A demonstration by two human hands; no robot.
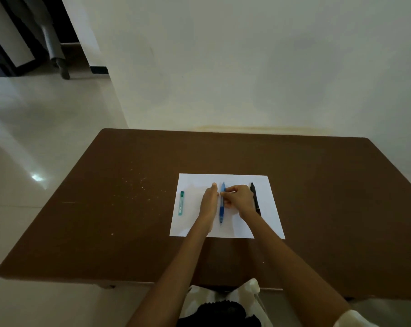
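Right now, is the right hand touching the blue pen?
Touching. The head view shows the right hand pinching the blue pen near its upper end, fingertips overlapping the barrel with no gap.

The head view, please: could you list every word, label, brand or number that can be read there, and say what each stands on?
No text here can be read.
On the green lead case: a pale strip with marks, too small and blurred to read.
On the blue pen, which the right hand pinches: no legible print.
On the black pen: no legible print.
On the white sheet: no writing shows.
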